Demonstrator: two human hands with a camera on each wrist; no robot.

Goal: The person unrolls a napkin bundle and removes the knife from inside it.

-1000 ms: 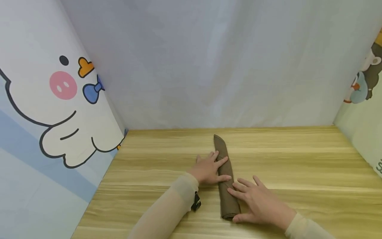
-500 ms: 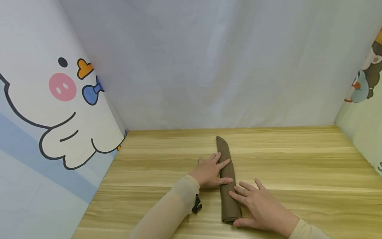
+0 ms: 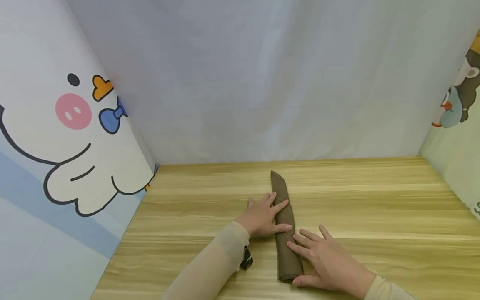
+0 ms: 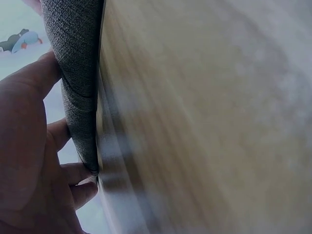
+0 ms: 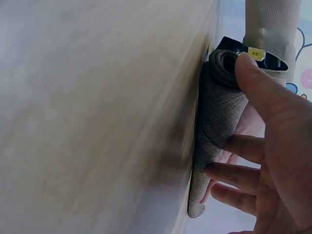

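Your brown cloth roll (image 3: 286, 227) lies lengthwise on the tabletop (image 3: 375, 216), pointed end toward the back wall (image 3: 262, 83), blunt end nearest you. Left hand (image 3: 262, 216) rests flat against the roll's left side w/ fingers (image 3: 280, 205) straight and released, laid over the roll's middle, not gripping. Right hand (image 3: 330, 262) sits on the roll's right side nearer the blunt end, fingers (image 3: 300, 246) also extended and relaxed on the fabric, thumb by the end of the roll; the right wrist view shows the thumb (image 5: 258, 78) at the roll's spiral end (image 5: 222, 61). To do this step well, I'd judge: keep both palms low and press evenly, so the roll stays tight w/o fanning at the blunt end. Spread pressure along the roll's length, since the pointed end beyond your left hand has nothing on it and could loosen. Move both hands at the same pace; if one leads, the roll will likely skew into a cone. Don't claw the fabric, flat fingers give better control. The thin cloth probably slides on the smooth wood, so press down more than sideways.
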